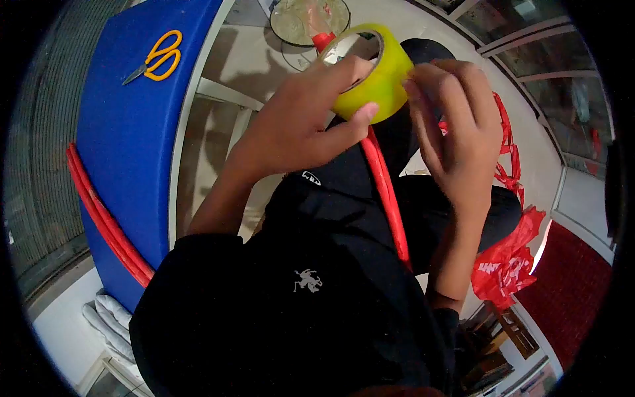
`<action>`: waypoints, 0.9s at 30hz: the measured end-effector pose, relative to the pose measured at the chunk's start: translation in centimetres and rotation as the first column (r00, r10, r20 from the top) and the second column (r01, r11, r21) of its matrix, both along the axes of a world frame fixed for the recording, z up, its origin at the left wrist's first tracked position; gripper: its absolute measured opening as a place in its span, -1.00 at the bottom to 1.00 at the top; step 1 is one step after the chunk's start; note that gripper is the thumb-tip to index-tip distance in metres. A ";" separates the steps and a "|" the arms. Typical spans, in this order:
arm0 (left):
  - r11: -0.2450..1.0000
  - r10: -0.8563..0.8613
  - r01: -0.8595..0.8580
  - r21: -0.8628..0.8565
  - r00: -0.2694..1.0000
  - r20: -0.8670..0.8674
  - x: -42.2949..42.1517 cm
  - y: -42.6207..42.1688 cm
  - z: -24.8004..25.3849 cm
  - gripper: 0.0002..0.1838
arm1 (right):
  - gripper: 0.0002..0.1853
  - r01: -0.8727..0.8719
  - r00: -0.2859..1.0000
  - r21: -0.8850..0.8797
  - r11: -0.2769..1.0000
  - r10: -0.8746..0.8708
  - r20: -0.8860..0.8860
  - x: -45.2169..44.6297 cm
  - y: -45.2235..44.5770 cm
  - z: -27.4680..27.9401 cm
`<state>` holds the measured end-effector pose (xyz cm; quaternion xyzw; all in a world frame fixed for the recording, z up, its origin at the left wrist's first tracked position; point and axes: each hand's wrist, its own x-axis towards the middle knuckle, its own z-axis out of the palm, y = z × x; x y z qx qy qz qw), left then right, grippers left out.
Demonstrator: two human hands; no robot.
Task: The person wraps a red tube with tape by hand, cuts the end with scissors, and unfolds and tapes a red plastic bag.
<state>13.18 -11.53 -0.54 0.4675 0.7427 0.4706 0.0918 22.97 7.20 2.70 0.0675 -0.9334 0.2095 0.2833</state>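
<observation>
My left hand (301, 119) grips a wide roll of yellow tape (387, 83), with fingers inside the ring and the thumb on its outer face. At the roll's right edge is my right hand (456, 112). Its thumb and fingers are pinched together against the tape, and what lies between them is too small to make out. A long red wrapped stick (387, 188) lies across my lap and passes behind the roll. Its far part is hidden by the tape and my left hand.
To the left, yellow-handled scissors (161, 59) and red sticks (109, 225) lie on a blue tabletop (132, 126). A round stool (294, 23) stands ahead. Crumpled red plastic (506, 264) hangs at the right. Grey cloth (109, 321) is at the lower left.
</observation>
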 end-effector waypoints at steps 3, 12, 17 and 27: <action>0.998 0.021 -0.022 0.052 1.000 0.013 0.4 -0.2 0.3 -0.61 | -0.82 -0.018 1.000 -0.094 0.995 0.018 0.005 0.1 0.2 -0.1; 0.851 -0.331 0.043 0.524 0.818 0.470 -0.3 -2.8 -0.1 -0.61 | -0.84 0.143 0.984 -0.737 0.661 -0.178 0.031 2.6 4.4 4.2; 0.883 -0.143 0.451 -0.127 0.517 0.844 1.2 -1.8 2.6 -0.54 | -0.81 0.075 0.991 -0.646 0.760 0.013 0.130 3.8 2.4 7.6; 0.781 -0.558 0.613 -0.117 0.770 0.308 2.6 -4.8 -0.5 -0.41 | -0.76 0.183 0.974 -0.553 0.813 -0.225 -0.008 10.8 11.1 8.9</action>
